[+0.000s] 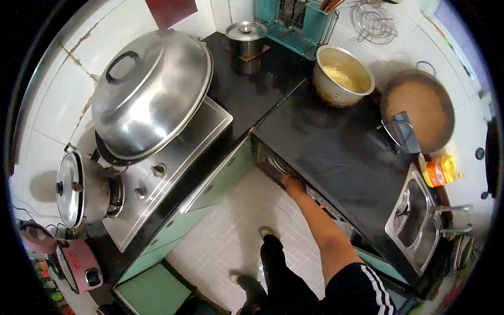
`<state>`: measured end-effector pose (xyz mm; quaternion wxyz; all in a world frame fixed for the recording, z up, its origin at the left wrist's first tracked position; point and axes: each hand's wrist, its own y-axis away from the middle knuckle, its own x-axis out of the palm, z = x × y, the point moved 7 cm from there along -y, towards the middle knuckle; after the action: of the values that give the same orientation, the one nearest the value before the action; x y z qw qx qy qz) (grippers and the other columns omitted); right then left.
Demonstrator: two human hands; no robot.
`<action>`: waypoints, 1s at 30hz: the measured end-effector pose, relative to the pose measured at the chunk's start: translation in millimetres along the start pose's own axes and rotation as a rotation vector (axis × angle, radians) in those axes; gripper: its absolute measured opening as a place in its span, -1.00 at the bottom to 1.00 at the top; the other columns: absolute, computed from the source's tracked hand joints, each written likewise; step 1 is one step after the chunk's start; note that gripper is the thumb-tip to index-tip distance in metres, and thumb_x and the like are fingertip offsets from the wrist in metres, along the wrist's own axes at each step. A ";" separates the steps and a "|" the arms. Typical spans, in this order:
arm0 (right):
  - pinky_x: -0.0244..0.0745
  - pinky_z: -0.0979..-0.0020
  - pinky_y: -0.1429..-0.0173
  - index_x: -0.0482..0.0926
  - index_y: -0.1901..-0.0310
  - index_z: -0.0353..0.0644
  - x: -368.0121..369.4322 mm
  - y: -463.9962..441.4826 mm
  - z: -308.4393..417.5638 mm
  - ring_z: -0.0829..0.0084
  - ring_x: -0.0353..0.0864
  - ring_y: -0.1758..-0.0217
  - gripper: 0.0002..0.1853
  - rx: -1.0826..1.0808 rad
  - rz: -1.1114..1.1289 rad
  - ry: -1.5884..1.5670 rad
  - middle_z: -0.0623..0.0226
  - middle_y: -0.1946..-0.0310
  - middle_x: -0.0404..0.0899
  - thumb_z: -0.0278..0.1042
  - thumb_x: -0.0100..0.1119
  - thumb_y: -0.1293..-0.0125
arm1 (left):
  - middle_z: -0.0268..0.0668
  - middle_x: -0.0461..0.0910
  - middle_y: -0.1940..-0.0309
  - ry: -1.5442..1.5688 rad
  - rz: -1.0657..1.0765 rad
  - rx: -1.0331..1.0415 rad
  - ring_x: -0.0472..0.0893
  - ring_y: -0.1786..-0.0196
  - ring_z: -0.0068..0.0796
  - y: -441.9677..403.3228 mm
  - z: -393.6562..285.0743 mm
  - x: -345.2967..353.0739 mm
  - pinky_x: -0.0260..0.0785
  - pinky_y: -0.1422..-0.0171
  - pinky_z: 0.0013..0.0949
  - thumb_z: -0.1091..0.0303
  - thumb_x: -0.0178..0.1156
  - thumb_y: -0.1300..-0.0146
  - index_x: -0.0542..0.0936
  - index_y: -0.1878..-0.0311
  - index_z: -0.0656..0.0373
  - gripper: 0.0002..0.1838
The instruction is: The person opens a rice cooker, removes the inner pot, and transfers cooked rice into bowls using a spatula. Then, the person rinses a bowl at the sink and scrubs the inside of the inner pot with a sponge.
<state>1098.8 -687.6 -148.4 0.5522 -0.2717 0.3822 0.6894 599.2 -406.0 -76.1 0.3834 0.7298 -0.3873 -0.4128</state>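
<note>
Pale, curved-rimmed dishes [277, 165], apparently plates, sit close together beneath the black countertop [320, 139].

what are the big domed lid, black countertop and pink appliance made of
Domed lid: likely polished stainless steel, from its silvery, bright highlights.
Countertop: perhaps polished stone, black with faint reflections; coated board could look similar.
Pink appliance: perhaps plastic, smooth with an even colour, though painted metal is possible.

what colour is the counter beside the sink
The counter is black, best seen in the head view.
</note>
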 end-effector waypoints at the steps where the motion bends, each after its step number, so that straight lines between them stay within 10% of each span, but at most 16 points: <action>1: 0.29 0.13 -0.15 0.38 -0.10 -0.30 -0.8 -20.2 -12.3 -0.02 0.38 -0.10 -0.51 0.101 -0.073 -0.197 -0.11 -0.04 0.40 -0.20 0.10 -0.19 | -0.30 0.51 0.46 -0.002 -0.008 -0.018 0.52 0.40 -0.51 -0.4 -1.8 5.8 0.42 0.30 -0.43 0.44 0.11 -0.18 0.46 0.26 0.24 -0.90; 14: 0.32 0.12 -0.07 0.45 0.00 -0.28 9.4 -52.6 -36.1 0.04 0.43 -0.01 -0.61 0.178 -0.268 -0.100 -0.04 0.10 0.48 -0.31 0.11 -0.12 | -0.30 0.51 0.48 -0.069 0.009 -0.102 0.52 0.42 -0.51 -25.8 -31.4 52.2 0.41 0.33 -0.43 0.43 0.11 -0.18 0.46 0.28 0.24 -0.91; 19: 0.33 0.11 -0.05 0.48 0.04 -0.27 -4.3 -4.2 -13.5 0.06 0.45 0.02 -0.64 -0.111 -0.534 -0.087 -0.01 0.16 0.51 -0.35 0.11 -0.10 | -0.30 0.51 0.48 -0.077 0.033 -0.089 0.52 0.43 -0.51 -28.0 -22.1 53.1 0.41 0.34 -0.43 0.43 0.10 -0.18 0.46 0.29 0.24 -0.91; 22: 0.34 0.19 0.08 0.54 0.24 -0.19 -5.4 40.7 21.6 0.20 0.50 0.19 -0.76 -0.318 -0.218 0.419 0.15 0.40 0.53 -0.45 0.06 0.02 | -0.30 0.51 0.49 -0.079 0.036 -0.071 0.52 0.43 -0.51 -23.3 -8.0 47.3 0.41 0.35 -0.43 0.43 0.10 -0.19 0.46 0.29 0.23 -0.91; 30: 0.24 0.34 0.21 0.51 0.41 -0.08 -78.3 230.1 118.4 0.38 0.46 0.36 -0.83 -0.691 -0.104 0.173 0.43 0.52 0.49 -0.46 0.08 0.13 | -0.30 0.51 0.50 0.096 -0.019 -0.077 0.52 0.45 -0.51 -5.8 116.8 -14.2 0.41 0.36 -0.44 0.42 0.10 -0.19 0.47 0.31 0.23 -0.91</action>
<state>900.5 -655.6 32.6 0.4276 -0.5186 0.1578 0.7234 490.5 -419.2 -119.5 0.4255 0.7371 -0.3455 -0.3953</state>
